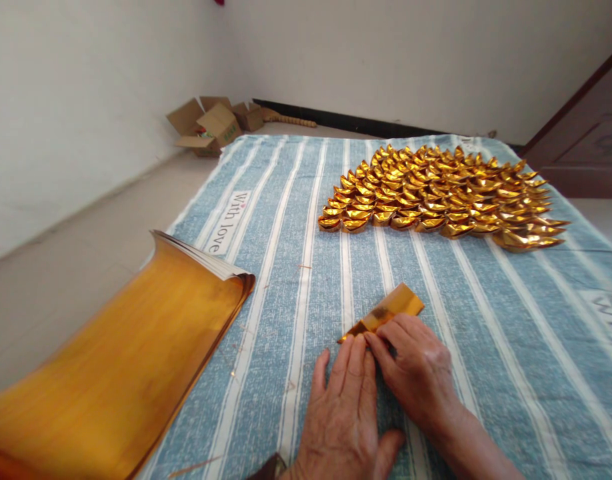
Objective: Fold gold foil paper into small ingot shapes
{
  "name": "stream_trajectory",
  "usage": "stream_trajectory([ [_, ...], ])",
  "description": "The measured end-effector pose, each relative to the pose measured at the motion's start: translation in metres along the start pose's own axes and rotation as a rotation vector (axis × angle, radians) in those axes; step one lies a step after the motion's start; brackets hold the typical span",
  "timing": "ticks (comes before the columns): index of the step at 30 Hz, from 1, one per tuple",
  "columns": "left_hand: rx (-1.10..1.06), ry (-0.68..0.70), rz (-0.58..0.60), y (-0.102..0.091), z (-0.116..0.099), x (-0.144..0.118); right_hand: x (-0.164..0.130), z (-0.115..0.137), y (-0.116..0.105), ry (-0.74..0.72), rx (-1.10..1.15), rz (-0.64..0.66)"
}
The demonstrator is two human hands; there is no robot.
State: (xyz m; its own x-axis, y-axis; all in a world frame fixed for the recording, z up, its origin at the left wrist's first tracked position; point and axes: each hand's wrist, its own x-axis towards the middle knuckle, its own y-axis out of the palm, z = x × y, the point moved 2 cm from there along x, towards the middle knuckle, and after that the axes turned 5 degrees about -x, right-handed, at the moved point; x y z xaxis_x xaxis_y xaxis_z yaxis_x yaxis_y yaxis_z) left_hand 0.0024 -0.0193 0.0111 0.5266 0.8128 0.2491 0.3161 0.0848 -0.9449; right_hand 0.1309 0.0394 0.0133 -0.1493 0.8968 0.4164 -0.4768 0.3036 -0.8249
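Observation:
A narrow folded strip of gold foil paper (405,299) lies slantwise on the cloth in front of me. My left hand (342,407) rests palm down, its fingers stretched out and their tips pressing the strip's near left edge; the thumb is spread to the side. Curled over the strip's near right part, my right hand (421,363) pinches its edge between thumb and fingers. The two hands touch at the fingertips, which hide part of the near edge. Beyond them stand several rows of folded gold paper ingots (406,190), packed close together.
On the left, a thick stack of gold foil sheets (136,347) overhangs the table edge. A blue and white striped cloth (286,267) covers the table, with small gold scraps on it. Open cardboard boxes (219,127) sit on the floor behind; a brown wooden door (581,147) stands at right.

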Motion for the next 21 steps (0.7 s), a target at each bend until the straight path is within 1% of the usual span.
stream_trajectory([
  [3, -0.017, -0.02, -0.002, -0.003, 0.0, 0.001, 0.0, 0.0, 0.0, 0.003, -0.006, 0.008],
  [9, -0.012, -0.059, 0.039, -0.012, -0.003, 0.004, 0.0, -0.001, 0.001, 0.001, -0.012, 0.01],
  [15, -0.025, -0.066, 0.046, -0.011, -0.005, 0.002, 0.0, -0.001, 0.001, -0.008, -0.028, 0.018],
  [21, 0.018, -0.047, 0.067, -0.011, -0.005, 0.002, 0.0, -0.001, 0.002, -0.018, -0.049, 0.008],
])
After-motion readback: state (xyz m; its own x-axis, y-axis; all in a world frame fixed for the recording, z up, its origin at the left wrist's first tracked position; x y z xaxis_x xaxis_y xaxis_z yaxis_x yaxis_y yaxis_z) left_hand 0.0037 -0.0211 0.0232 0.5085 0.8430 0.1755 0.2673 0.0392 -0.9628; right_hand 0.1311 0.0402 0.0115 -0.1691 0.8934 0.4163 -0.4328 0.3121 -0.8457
